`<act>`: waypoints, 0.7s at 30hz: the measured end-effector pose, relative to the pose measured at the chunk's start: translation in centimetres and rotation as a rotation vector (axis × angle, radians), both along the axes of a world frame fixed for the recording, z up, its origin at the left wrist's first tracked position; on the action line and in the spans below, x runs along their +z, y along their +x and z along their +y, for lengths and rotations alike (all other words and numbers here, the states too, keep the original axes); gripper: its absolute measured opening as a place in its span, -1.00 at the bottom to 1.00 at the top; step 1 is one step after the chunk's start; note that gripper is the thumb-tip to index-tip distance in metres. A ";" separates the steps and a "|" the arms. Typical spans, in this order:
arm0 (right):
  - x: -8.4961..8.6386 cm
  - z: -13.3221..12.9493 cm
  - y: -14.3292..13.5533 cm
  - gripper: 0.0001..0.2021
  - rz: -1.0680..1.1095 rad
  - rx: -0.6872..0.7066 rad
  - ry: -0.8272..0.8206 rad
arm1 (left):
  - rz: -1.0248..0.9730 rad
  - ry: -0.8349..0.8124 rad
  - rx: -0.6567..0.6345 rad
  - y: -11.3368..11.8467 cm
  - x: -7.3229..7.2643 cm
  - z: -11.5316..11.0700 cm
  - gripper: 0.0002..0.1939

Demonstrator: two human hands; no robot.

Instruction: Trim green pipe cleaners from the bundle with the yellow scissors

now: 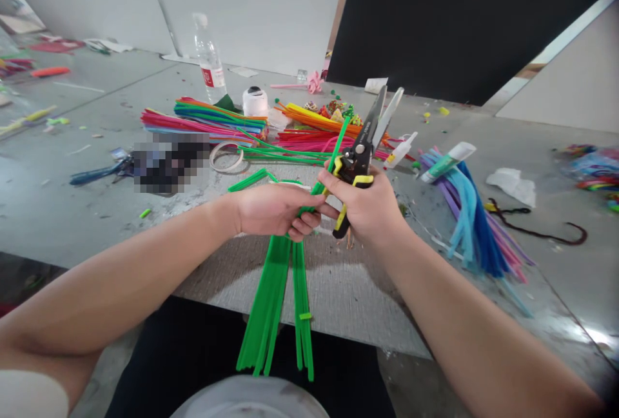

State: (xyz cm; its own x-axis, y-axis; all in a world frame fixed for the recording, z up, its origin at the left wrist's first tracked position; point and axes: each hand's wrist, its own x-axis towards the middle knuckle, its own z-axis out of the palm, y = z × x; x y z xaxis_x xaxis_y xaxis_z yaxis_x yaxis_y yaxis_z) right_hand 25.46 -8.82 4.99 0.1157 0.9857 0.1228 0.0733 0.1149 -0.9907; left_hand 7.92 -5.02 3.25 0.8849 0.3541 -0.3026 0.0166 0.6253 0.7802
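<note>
My left hand (278,208) grips a bundle of green pipe cleaners (271,302) that hangs down over the table's near edge toward my lap. One green stem (333,150) rises from the bundle up and to the right. My right hand (370,205) holds black and yellow scissors (365,144) with the blades open and pointing up and away. The green stem passes close beside the scissors' pivot. Both hands touch each other over the grey table (348,289).
Piles of coloured pipe cleaners (217,121) lie across the middle of the table, with blue and purple ones (471,224) at the right. A plastic water bottle (210,63), a white spool (255,102), a tape ring (227,157) and a glue tube (447,161) stand or lie nearby.
</note>
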 end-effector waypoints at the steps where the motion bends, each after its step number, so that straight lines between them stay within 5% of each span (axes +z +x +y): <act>1: 0.1 0.0 0.0 -0.65 -0.016 -0.006 0.006 | 0.002 -0.023 -0.014 -0.1 0.1 0.1 -0.66; 10: 1.3 0.4 1.5 -0.65 -0.150 0.020 0.078 | -0.035 -0.088 0.145 -0.7 0.6 1.0 -0.64; 16: 3.2 0.5 3.8 -0.74 -0.720 -0.118 0.095 | -0.050 -0.008 0.254 -1.0 0.6 1.4 -0.63; 21: 4.3 0.0 5.0 -0.74 -1.090 -0.075 -0.016 | -0.038 0.117 0.445 -0.9 1.2 1.7 -0.77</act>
State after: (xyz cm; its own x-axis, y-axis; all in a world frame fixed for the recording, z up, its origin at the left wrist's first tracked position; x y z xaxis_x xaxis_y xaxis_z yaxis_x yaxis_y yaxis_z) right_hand 30.41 -8.79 9.33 0.0127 0.9831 0.1828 0.9186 0.0607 -0.3905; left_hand 6.98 -3.27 4.40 0.6488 0.7319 -0.2084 -0.2638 0.4731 0.8406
